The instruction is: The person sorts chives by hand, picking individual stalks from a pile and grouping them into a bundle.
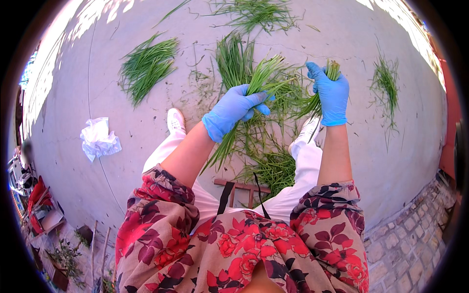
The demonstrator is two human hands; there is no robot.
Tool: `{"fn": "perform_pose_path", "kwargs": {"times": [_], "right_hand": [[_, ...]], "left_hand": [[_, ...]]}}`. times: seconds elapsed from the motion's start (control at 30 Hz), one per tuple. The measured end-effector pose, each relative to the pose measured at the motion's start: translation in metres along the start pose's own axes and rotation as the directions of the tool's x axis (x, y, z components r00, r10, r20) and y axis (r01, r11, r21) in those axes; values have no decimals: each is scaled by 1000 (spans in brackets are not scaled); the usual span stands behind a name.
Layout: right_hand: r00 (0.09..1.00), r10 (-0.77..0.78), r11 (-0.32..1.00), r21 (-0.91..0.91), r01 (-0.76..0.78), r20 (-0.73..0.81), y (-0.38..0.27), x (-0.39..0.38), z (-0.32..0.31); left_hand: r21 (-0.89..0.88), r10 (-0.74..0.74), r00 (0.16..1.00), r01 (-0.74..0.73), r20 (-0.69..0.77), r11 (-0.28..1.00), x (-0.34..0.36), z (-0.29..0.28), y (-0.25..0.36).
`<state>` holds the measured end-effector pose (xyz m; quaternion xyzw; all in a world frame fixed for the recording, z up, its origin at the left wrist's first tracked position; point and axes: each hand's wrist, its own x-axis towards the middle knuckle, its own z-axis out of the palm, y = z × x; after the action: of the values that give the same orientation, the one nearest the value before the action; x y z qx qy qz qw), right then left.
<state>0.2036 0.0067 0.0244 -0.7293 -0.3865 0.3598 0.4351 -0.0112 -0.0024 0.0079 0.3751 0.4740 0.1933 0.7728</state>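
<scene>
My left hand (238,111), in a blue glove, is closed round a bunch of long green stalks like garlic chives (264,74). Their pale cut ends point up and away to the right, and the leaves hang down past my wrist. My right hand (332,93), gloved the same way, grips a second bunch of chives (333,71) by its pale ends, with the leaves trailing down to the left. Between and beyond my hands lies a chive pile (235,61) on the concrete. Loose chives (276,168) are heaped between my feet.
A neat chive bundle (150,68) lies to the left, a larger heap (259,13) at the far side, and a thin scatter (386,84) to the right. A crumpled white plastic bag (99,138) rests at left. A brown wooden frame (241,189) shows below me.
</scene>
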Motion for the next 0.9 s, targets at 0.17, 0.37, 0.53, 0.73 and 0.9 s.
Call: {"fn": "perform_pose_path", "kwargs": {"times": [0.17,0.37,0.53,0.73,0.9], "right_hand": [[921,-85,995,-15,98,380,0,-26,27],[952,-238,967,-48,251,195,11,-29,37],[970,-143,944,269,193,-195,-3,1,-1],[997,11,993,-120,-21,-77,12,17,-34],[997,30,751,-660,25,72,9,4,-11]], "left_hand": [[46,15,1000,-15,2,999,2,-1,-1],[7,18,1000,-18,19,1000,7,-1,-6],[-81,63,994,-71,-89,994,4,-9,-4],[-184,155,980,-177,-127,967,3,-11,7],[-190,143,986,-157,-84,969,0,-8,9]]}}
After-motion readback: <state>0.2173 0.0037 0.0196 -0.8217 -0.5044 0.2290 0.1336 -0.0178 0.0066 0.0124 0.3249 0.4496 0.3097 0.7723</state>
